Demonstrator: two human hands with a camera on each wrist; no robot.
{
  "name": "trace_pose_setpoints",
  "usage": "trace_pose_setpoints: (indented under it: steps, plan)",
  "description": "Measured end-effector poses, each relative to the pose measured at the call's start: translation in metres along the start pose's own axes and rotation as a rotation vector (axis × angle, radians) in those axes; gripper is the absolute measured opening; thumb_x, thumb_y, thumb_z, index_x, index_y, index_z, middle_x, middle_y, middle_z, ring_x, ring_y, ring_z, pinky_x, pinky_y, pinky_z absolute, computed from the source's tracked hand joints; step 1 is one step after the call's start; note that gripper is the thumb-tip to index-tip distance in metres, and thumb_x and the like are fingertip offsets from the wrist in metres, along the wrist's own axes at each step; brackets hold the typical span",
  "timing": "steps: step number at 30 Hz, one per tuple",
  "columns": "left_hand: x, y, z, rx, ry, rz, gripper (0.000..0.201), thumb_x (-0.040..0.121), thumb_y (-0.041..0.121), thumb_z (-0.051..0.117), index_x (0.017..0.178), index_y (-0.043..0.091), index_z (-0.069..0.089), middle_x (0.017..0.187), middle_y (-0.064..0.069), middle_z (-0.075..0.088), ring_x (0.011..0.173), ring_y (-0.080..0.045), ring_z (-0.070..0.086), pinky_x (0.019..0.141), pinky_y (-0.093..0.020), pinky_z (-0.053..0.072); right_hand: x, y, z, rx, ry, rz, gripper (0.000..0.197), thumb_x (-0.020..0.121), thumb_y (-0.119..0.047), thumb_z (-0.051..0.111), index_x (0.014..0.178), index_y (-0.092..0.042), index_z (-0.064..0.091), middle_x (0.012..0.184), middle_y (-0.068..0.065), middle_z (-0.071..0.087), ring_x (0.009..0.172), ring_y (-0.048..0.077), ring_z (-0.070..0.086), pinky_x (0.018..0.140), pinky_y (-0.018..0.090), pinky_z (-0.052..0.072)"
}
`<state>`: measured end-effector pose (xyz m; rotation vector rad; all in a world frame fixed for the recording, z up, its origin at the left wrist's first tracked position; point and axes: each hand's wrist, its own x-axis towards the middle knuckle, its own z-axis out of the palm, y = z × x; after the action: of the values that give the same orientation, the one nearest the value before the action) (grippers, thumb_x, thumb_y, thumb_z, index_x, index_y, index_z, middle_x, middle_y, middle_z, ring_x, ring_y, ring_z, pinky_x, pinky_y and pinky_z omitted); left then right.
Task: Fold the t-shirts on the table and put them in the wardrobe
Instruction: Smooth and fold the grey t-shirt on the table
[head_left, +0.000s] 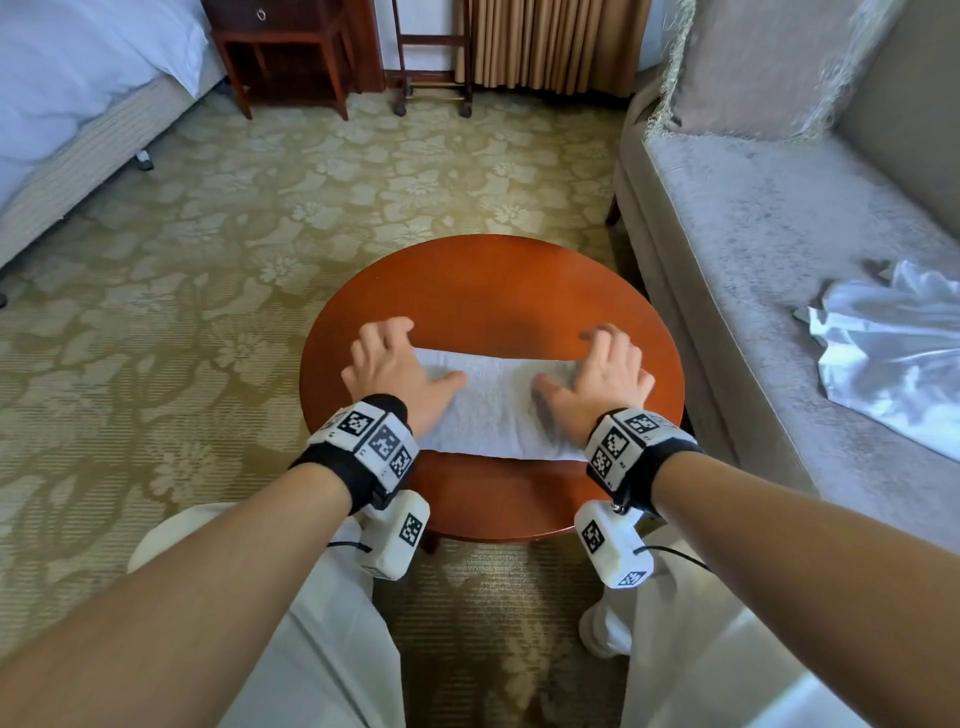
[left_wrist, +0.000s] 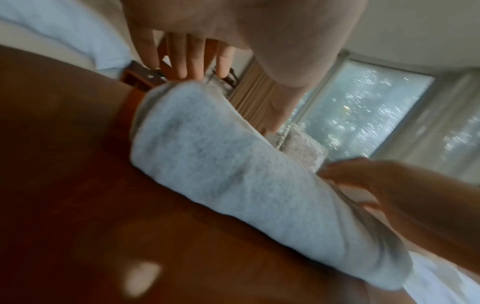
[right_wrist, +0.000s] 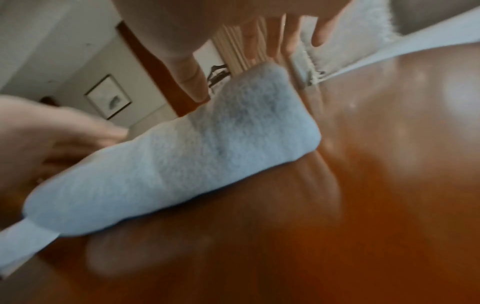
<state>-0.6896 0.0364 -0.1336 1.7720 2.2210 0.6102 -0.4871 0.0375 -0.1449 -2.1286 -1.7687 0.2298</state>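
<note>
A light grey t-shirt (head_left: 498, 405), folded into a long narrow bundle, lies across the round wooden table (head_left: 493, 280). My left hand (head_left: 400, 364) is over its left end and my right hand (head_left: 597, 371) over its right end. Both have spread, nearly straight fingers reaching past the far edge and thumbs on top of the cloth. In the left wrist view the fingers (left_wrist: 182, 59) hang just above the t-shirt (left_wrist: 221, 174). The right wrist view shows the thumb (right_wrist: 192, 82) close to the t-shirt (right_wrist: 182, 154). Neither hand grips the cloth.
A crumpled white garment (head_left: 893, 353) lies on the grey sofa (head_left: 753, 234) to the right of the table. A bed (head_left: 67, 104) stands at the far left, and a wooden nightstand (head_left: 280, 47) and a luggage rack (head_left: 431, 57) stand at the back. Patterned carpet surrounds the table.
</note>
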Motion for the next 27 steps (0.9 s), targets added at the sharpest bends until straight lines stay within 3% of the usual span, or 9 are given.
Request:
trace_pose_setpoints:
  steps: [3,5,9,13,16,20,24,26,27]
  plan:
    - [-0.005,0.013,0.009,0.183,-0.136,0.184,0.064,0.089,0.059,0.049,0.146,0.036,0.029,0.159,0.003,0.013,0.148,-0.021,0.004,0.115,-0.051,0.007,-0.004,-0.005,0.009,-0.148,-0.226,-0.211,0.071,0.091,-0.064,0.035,0.150,-0.026,0.020,0.161,-0.009,0.002,0.148,0.015,-0.006,0.116,0.051,0.006]
    - [-0.005,0.016,0.018,0.301,-0.296,0.211,0.059,0.096,0.059,0.032,0.151,0.039,0.021,0.163,0.007,0.003,0.149,-0.018,-0.011,0.116,-0.055,-0.003,-0.004,-0.003,0.016,-0.227,-0.372,-0.225,0.071,0.094,-0.065,0.020,0.153,-0.027,0.013,0.162,-0.009,-0.004,0.148,0.015,-0.014,0.116,0.053,-0.002]
    - [0.001,0.010,0.029,0.413,-0.505,0.143,0.063,0.096,0.066,0.012,0.153,0.041,0.010,0.164,0.009,-0.003,0.148,-0.016,-0.019,0.115,-0.057,-0.011,0.000,0.004,0.023,-0.253,-0.510,-0.168,0.074,0.091,-0.069,0.012,0.154,-0.030,0.004,0.162,-0.009,-0.004,0.148,0.014,-0.015,0.116,0.052,-0.009]
    - [0.006,0.008,0.033,0.364,-0.538,0.122,0.065,0.094,0.067,0.009,0.154,0.041,0.007,0.163,0.011,-0.005,0.148,-0.014,-0.019,0.116,-0.056,-0.012,0.002,0.000,0.024,-0.136,-0.544,-0.083,0.072,0.092,-0.066,0.023,0.154,-0.033,0.007,0.162,-0.007,-0.011,0.147,0.014,-0.018,0.119,0.048,-0.005]
    - [0.008,0.010,0.027,0.222,-0.483,-0.010,0.063,0.097,0.061,0.022,0.154,0.034,0.014,0.164,0.005,-0.002,0.150,-0.020,-0.011,0.118,-0.056,-0.003,-0.001,-0.007,0.015,0.044,-0.495,0.175,0.065,0.092,-0.048,0.041,0.151,-0.033,0.017,0.161,0.001,-0.016,0.148,0.023,-0.014,0.119,0.045,0.002]
    - [0.006,0.020,0.012,0.112,-0.350,-0.279,0.083,0.084,0.057,0.059,0.147,0.014,0.027,0.151,-0.013,0.030,0.138,-0.035,0.027,0.108,-0.049,0.030,0.001,-0.023,-0.004,0.020,-0.406,0.396,0.059,0.088,-0.033,0.053,0.139,-0.014,0.031,0.143,0.010,0.029,0.132,0.028,0.026,0.111,0.042,0.027]
    - [0.004,0.036,0.003,0.090,-0.426,-0.379,0.079,0.078,0.051,0.069,0.137,0.005,0.044,0.133,-0.014,0.050,0.102,-0.030,0.055,0.072,-0.033,0.047,-0.003,-0.024,-0.022,0.004,-0.511,0.430,0.059,0.092,-0.035,0.052,0.139,-0.003,0.033,0.140,0.014,0.038,0.130,0.031,0.038,0.110,0.041,0.032]
    - [0.000,0.041,0.000,0.046,-0.474,-0.378,0.065,0.081,0.044,0.071,0.130,0.006,0.052,0.114,-0.013,0.060,0.071,-0.023,0.051,0.054,-0.027,0.039,-0.008,-0.019,-0.033,0.057,-0.620,0.317,0.048,0.097,-0.024,0.049,0.137,0.000,0.042,0.140,0.019,0.045,0.130,0.034,0.043,0.108,0.042,0.037]
    - [-0.002,0.042,0.000,0.021,-0.493,-0.378,0.062,0.082,0.042,0.073,0.129,0.008,0.053,0.106,-0.013,0.061,0.067,-0.022,0.049,0.056,-0.027,0.040,-0.011,-0.017,-0.038,0.072,-0.693,0.261,0.043,0.099,-0.017,0.046,0.137,0.003,0.045,0.141,0.022,0.046,0.131,0.036,0.043,0.108,0.041,0.037]
